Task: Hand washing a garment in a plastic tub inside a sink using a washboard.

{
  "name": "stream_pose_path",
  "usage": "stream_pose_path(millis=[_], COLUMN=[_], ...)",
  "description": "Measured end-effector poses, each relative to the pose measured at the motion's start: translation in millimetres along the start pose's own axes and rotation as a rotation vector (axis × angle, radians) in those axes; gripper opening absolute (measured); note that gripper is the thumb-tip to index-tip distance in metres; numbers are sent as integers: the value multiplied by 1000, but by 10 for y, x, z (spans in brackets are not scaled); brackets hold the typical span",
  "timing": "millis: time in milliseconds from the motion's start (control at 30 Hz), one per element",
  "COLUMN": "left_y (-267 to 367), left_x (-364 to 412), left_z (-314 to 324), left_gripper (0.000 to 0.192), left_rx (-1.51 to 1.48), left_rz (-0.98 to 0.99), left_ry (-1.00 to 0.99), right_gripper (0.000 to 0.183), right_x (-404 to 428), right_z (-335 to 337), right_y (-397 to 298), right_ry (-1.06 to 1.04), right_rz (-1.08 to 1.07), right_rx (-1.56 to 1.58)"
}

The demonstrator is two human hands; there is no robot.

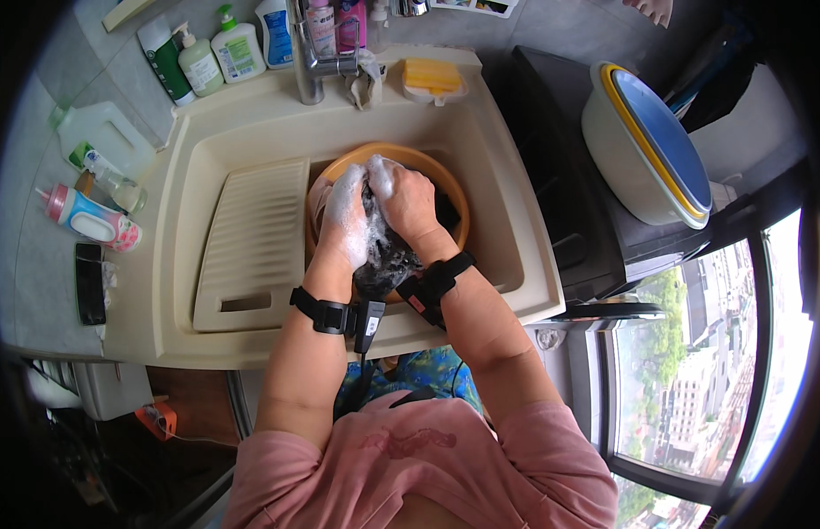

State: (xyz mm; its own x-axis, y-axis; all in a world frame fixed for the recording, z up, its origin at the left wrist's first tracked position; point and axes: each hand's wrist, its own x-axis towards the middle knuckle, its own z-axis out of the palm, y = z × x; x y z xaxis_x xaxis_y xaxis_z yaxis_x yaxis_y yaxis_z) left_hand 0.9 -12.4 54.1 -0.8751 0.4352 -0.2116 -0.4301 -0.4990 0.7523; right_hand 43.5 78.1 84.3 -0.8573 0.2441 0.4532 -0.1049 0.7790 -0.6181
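Observation:
Suds cover my left hand (345, 211) and the fingers of my right hand (410, 198). Between them, both hands grip a wet black cloth (380, 254) streaked with foam. They are over an orange plastic basin (464, 198), which stands inside a beige laundry sink (496, 254). Some pinkish cloth shows at the basin's left side, and dark cloth or water lies at its right; which one is unclear. My forearms hide the near part of the basin. Left of the basin is the sink's ribbed washboard (254, 231).
A chrome faucet (307, 73) rises at the back. Yellow soap bars (433, 76) sit in a dish beside it. Several bottles (238, 53) line the rear and left ledges. A phone (90, 284) lies at left. Nested basins (648, 145) stand on a black surface at right, near a window (687, 357).

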Motion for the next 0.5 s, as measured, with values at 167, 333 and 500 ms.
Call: stream_pose_path(millis=[167,333,500], left_y=[115,85,254], left_x=[-211,-55,-69], left_z=[242,37,-18], left_gripper=[24,27,34], left_rx=[-88,-92,-159], left_rz=[-38,35,-28], left_ry=[109,-101,-126], right_gripper=[17,16,18], right_x=[-137,6,66], right_z=[4,-21,-119], right_y=[-24,16,309], right_ry=[-54,17,38], right_rz=[-105,-25,198], right_rx=[-53,-90,308])
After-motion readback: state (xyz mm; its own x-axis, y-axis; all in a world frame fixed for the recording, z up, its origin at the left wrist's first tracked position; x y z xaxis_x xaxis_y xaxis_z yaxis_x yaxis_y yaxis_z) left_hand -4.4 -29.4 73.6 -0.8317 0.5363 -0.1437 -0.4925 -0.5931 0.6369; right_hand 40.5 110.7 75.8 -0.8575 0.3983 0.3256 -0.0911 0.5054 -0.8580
